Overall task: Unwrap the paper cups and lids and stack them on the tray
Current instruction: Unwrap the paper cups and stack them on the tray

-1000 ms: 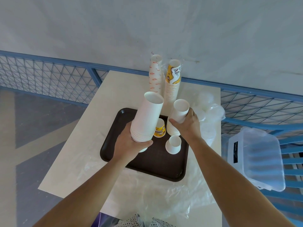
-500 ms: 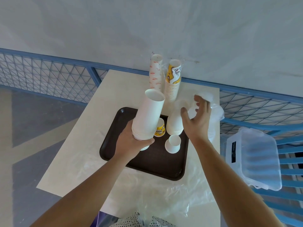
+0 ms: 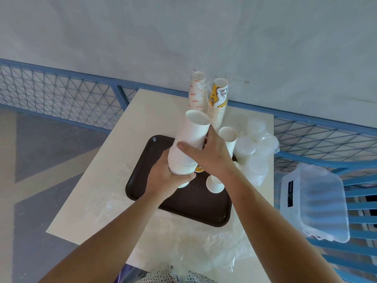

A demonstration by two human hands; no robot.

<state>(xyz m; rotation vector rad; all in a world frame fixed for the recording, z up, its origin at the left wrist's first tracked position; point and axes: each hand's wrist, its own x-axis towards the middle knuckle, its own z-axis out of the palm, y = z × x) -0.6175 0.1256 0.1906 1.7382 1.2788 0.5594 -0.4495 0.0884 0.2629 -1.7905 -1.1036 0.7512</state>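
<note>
A tall stack of white paper cups (image 3: 190, 140) leans over the dark brown tray (image 3: 181, 207). My left hand (image 3: 167, 176) grips the stack's lower end, and my right hand (image 3: 212, 158) wraps around its middle. On the tray stand a shorter stack of white cups (image 3: 228, 137), a single small white cup (image 3: 215, 183), and a yellow printed cup (image 3: 199, 168) mostly hidden behind my hands. Two wrapped cup stacks stand at the table's far edge: one white with red print (image 3: 196, 91), one yellow and white (image 3: 219, 99). A bag of clear lids (image 3: 255, 144) lies to the tray's right.
Loose clear plastic wrap (image 3: 195, 242) covers the table's near end. A translucent plastic box (image 3: 314, 203) rests on a blue chair at the right. A blue mesh railing (image 3: 61, 94) and a pale wall lie behind the beige table (image 3: 98, 180).
My right hand let go of the shorter white stack, opened over the lids, then swung left and closed on the tall stack. My left hand kept its hold.
</note>
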